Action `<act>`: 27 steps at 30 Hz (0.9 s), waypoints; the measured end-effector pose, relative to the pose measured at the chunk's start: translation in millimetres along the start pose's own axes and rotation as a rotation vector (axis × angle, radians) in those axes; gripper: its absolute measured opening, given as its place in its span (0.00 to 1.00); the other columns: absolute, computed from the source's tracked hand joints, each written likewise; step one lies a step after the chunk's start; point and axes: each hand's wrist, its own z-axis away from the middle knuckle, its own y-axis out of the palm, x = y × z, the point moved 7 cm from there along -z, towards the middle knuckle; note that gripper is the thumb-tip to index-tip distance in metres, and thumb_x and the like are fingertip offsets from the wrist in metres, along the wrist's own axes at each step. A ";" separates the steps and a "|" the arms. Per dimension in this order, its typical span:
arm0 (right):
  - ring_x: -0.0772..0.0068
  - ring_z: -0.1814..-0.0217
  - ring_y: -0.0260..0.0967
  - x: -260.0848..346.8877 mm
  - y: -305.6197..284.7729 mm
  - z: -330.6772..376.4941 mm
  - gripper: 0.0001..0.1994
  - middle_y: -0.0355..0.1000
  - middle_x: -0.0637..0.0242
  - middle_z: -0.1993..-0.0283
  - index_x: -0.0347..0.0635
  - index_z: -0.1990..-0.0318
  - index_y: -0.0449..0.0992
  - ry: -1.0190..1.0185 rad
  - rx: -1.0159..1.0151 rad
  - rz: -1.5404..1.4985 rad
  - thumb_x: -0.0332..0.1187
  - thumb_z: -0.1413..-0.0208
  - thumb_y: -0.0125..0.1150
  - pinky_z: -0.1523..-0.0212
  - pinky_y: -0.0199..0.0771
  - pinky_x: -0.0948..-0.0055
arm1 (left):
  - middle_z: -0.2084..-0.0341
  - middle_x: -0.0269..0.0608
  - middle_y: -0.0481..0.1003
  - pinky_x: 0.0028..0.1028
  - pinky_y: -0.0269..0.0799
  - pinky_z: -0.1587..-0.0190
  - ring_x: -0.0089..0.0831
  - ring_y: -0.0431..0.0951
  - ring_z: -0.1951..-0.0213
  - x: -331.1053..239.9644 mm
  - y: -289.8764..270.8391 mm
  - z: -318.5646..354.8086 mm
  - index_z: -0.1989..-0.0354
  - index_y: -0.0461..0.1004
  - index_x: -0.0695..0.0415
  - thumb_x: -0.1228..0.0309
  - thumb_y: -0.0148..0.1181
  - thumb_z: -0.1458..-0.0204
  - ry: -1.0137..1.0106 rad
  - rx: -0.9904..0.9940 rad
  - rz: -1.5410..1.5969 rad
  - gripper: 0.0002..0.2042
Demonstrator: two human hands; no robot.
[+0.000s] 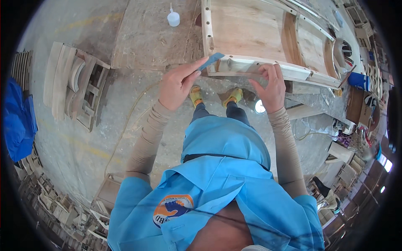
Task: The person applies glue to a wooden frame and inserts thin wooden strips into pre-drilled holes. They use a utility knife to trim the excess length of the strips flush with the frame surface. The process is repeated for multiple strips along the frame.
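My left hand (178, 85) pinches a flat blue strip (211, 61) between thumb and fingers; whether it is sandpaper or a thin blade I cannot make out. The strip's far end lies over the near left corner of a pale wooden frame (234, 65) with a panel inside and dark round holes along its rails. My right hand (271, 85) is at the frame's near rail, thumb apart from its bent fingers, with nothing seen in it. Whether its fingertips touch the rail I cannot tell.
A white bottle with a thin nozzle (173, 19) stands on a brown board (146, 37) beyond my left hand. Curved wooden parts (71, 83) are stacked at the left. A thin hose (125, 125) runs along the floor. Blue sheeting (19, 121) hangs far left; a cardboard box (356, 104) sits right.
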 end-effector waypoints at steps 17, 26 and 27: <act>0.62 0.65 0.67 -7.7 2.3 -0.5 0.18 0.64 0.66 0.68 0.44 0.64 0.71 0.034 -0.030 -0.013 0.25 0.65 0.71 0.64 0.68 0.65 | 0.69 0.41 0.76 0.22 0.66 0.68 0.26 0.68 0.74 3.1 -2.5 -4.5 0.44 0.73 0.52 0.79 0.56 0.46 -0.033 0.050 0.010 0.20; 0.65 0.65 0.68 -13.5 0.8 -0.8 0.17 0.64 0.67 0.67 0.45 0.65 0.71 0.085 0.000 -0.058 0.24 0.65 0.70 0.64 0.69 0.67 | 0.67 0.43 0.77 0.24 0.68 0.64 0.31 0.72 0.71 -4.5 3.3 -10.2 0.44 0.73 0.53 0.80 0.56 0.47 -0.021 0.097 -0.032 0.20; 0.65 0.65 0.68 -12.9 0.3 -1.2 0.18 0.64 0.67 0.68 0.45 0.65 0.71 0.074 0.004 -0.054 0.24 0.65 0.70 0.64 0.69 0.67 | 0.66 0.44 0.77 0.24 0.69 0.63 0.31 0.73 0.70 -2.1 3.3 -8.7 0.44 0.73 0.53 0.79 0.56 0.47 -0.025 0.103 -0.035 0.20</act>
